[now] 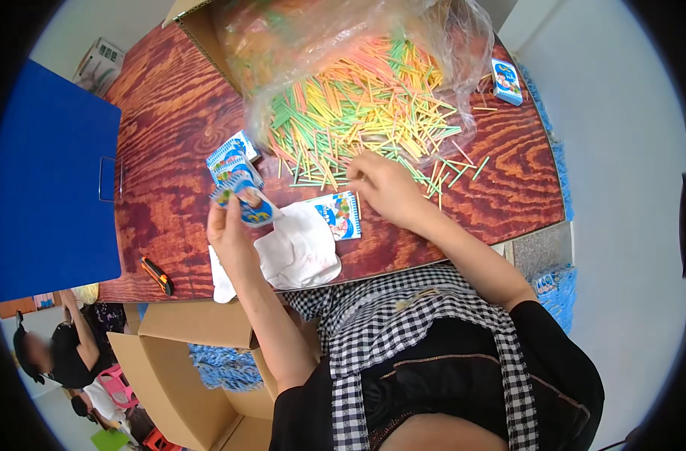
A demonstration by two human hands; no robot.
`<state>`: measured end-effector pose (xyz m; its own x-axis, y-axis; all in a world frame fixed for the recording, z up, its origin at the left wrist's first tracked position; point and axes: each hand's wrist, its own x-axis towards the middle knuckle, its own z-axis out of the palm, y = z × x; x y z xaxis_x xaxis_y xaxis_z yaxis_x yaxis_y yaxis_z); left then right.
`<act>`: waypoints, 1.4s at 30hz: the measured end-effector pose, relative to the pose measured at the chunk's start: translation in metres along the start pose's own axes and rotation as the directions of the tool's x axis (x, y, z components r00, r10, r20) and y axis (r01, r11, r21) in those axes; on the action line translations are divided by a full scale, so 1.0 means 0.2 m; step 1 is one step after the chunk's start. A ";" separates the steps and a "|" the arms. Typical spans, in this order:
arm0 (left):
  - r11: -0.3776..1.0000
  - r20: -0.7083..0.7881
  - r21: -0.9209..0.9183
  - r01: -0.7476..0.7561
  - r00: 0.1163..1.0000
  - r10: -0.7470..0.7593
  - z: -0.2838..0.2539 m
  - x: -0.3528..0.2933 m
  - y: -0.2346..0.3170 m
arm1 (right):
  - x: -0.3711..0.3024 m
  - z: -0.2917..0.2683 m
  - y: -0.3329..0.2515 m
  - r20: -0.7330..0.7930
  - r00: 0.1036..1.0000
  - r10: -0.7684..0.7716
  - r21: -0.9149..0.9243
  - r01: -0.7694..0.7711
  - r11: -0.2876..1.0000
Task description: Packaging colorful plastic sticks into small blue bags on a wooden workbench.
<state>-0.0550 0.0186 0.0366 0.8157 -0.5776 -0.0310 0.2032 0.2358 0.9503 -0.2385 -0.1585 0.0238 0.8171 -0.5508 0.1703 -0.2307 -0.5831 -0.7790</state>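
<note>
My left hand (230,229) pinches a small blue-and-white packet (257,208) by its left side, above the table. Just beyond it lie several similar packets (234,159), overlapping. My right hand (388,189) is at the near edge of a heap of thin pastel sticks (358,113) in green, yellow and pink. Its fingers are curled together, and whatever is between them is too small to make out. Another blue-and-white packet (338,216) lies flat between my hands, beside crumpled white gloves (302,246).
The sticks spill from a clear plastic bag (463,45) in a cardboard box (196,37). An orange-black utility knife (157,275) lies at the near left, by a blue board (50,188). Below, an open carton (162,383) holds blue packets (224,367). Other people (72,346) are at left.
</note>
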 end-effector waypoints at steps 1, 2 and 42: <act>0.987 -0.077 0.099 -0.125 0.988 0.133 -0.06 0.07 -0.06 | -0.02 0.06 0.02 0.008 1.000 -0.019 -0.155 0.020 0.988; 0.950 -0.135 0.203 -0.236 0.954 0.266 -0.11 0.14 -0.12 | -0.04 0.09 0.01 0.008 1.000 -0.019 -0.156 0.020 0.988; 0.088 0.387 0.905 -0.417 0.890 0.240 0.13 -0.35 -0.23 | -0.16 -0.34 0.01 0.164 0.984 0.073 0.462 -0.142 0.876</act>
<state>-0.1361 0.0277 0.0024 0.5653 -0.7603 0.3199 -0.8122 -0.4452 0.3771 -0.3007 -0.1816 0.0581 0.8735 -0.4866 0.0113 -0.0744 -0.1564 -0.9849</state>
